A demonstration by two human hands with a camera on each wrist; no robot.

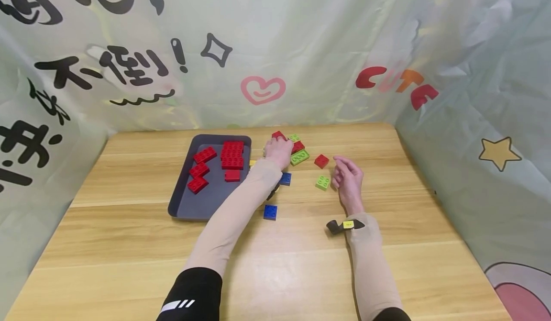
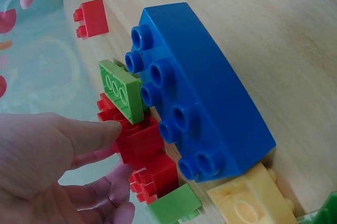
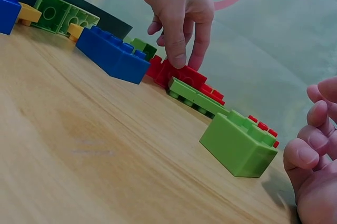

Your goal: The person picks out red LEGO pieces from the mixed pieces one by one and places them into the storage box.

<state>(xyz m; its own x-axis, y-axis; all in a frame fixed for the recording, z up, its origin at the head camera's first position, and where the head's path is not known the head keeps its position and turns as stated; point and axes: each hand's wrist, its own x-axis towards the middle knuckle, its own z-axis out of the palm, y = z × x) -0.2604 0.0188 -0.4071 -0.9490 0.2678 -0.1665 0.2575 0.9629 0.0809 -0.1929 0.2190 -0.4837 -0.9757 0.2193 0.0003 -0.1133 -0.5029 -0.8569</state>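
My left hand [image 1: 279, 152] reaches to a cluster of bricks right of the tray. In the left wrist view its thumb and fingertips pinch a red toy brick [image 2: 141, 142], which stands among other bricks. Beside it lie a green brick [image 2: 122, 91] and a second red brick [image 2: 160, 175]. My right hand [image 1: 347, 177] rests on the table at the right, fingers loosely curled and holding nothing. Near its fingers are a small red brick [image 1: 321, 161] and a light-green brick [image 1: 323, 182]. A large blue brick [image 2: 205, 92] stands close to the left hand.
A dark grey tray [image 1: 185, 208] stands at the left, with several red bricks [image 1: 232, 154] grouped inside. A small blue brick [image 1: 270, 212] lies nearer on the wooden table [image 1: 301, 273]. Yellow bricks [image 2: 253, 197] lie near the tray's right side. Printed cloth walls [image 1: 318, 34] surround the table.
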